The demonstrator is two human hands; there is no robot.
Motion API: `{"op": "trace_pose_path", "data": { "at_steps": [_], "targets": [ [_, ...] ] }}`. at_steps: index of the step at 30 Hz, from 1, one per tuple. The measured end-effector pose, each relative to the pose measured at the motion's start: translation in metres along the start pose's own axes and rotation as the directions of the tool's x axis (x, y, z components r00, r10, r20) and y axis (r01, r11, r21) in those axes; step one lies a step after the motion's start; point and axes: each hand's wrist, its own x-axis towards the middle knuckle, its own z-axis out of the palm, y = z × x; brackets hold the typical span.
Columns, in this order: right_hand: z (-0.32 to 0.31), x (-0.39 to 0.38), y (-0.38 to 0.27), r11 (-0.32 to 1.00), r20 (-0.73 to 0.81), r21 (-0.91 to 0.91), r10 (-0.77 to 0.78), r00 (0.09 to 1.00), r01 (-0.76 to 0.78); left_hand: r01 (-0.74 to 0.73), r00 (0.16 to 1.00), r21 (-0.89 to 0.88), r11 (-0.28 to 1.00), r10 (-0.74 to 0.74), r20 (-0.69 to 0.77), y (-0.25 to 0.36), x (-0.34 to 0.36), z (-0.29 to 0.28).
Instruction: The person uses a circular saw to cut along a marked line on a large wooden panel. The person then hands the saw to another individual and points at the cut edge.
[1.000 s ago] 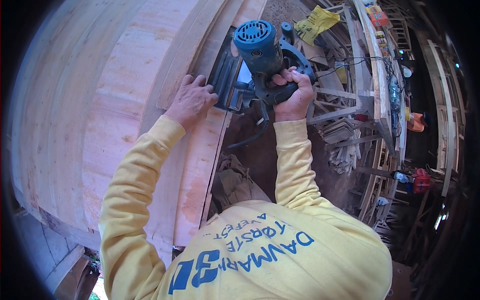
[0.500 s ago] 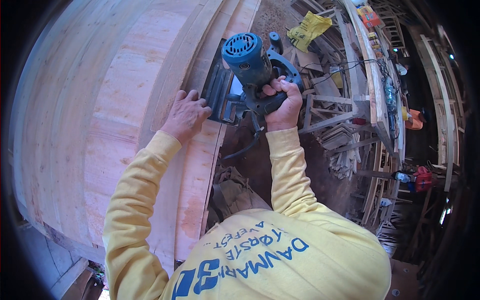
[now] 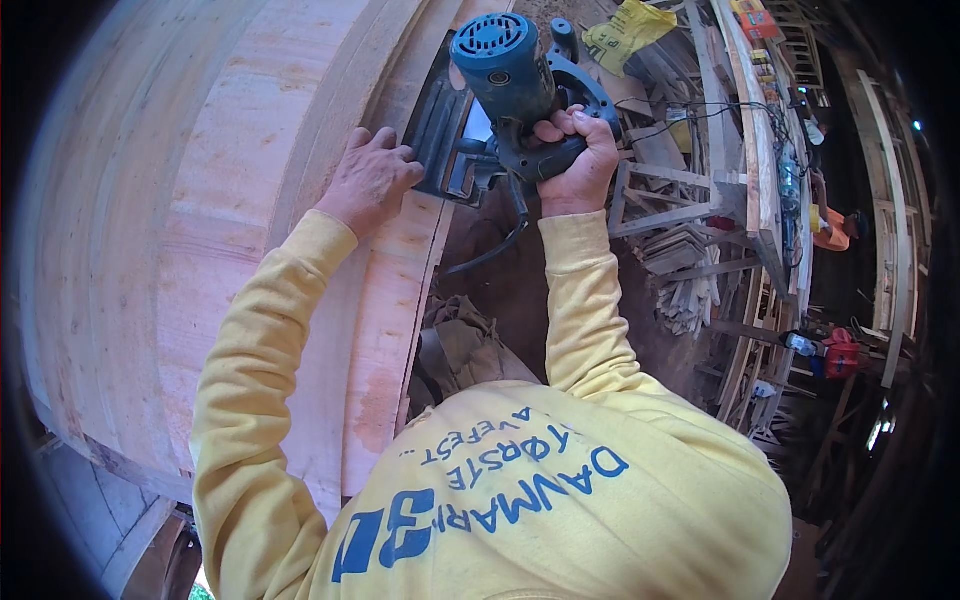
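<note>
A blue circular saw (image 3: 505,70) stands at the edge of a wooden sheet, its motor housing facing up. My right hand (image 3: 580,165) is wrapped round its dark rear handle. The saw's metal base plate (image 3: 437,130) lies on the wood, left of the motor. My left hand (image 3: 372,180) rests on a long narrow board (image 3: 335,130) lying along the sheet, fingers a little bent and apart, fingertips beside the base plate. Its palm side is hidden. The blade cannot be made out. A dark power cord (image 3: 500,245) hangs from the saw handle.
Broad pale plywood (image 3: 220,190) fills the left side. On the right, scrap wood (image 3: 685,260) lies heaped beside a long timber bench (image 3: 760,190). A yellow sack (image 3: 630,35) lies beyond the saw. At far right is a person in orange (image 3: 832,230).
The saw, with my right hand on its handle, has moved farther from me along the sheet's edge. My left hand has moved forward alongside it.
</note>
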Motion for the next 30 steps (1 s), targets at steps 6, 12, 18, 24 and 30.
{"op": "trace_pose_path", "data": {
  "at_steps": [6,12,18,24,30],
  "targets": [
    [-0.001,0.008,-0.001,1.000,0.039,0.010,-0.006,0.999,0.006,0.003,1.000,-0.021,1.000,-0.003,0.009,-0.003,0.009,0.001],
    [-0.004,0.020,-0.002,1.000,0.037,0.003,-0.006,0.999,0.006,0.015,1.000,-0.005,1.000,-0.015,0.023,-0.008,0.018,0.002],
    [-0.005,0.031,-0.002,0.999,0.052,0.041,0.012,0.999,-0.015,0.024,0.999,0.019,1.000,-0.025,0.028,-0.011,0.028,0.004],
    [-0.002,0.039,-0.004,1.000,0.046,0.029,0.006,0.999,-0.008,0.020,1.000,0.005,1.000,-0.020,-0.012,-0.018,0.037,0.011],
    [-0.007,0.050,-0.005,0.998,0.034,0.026,0.049,0.998,-0.050,0.039,0.999,-0.023,0.999,-0.040,-0.030,-0.025,0.043,0.011]
  ]
}}
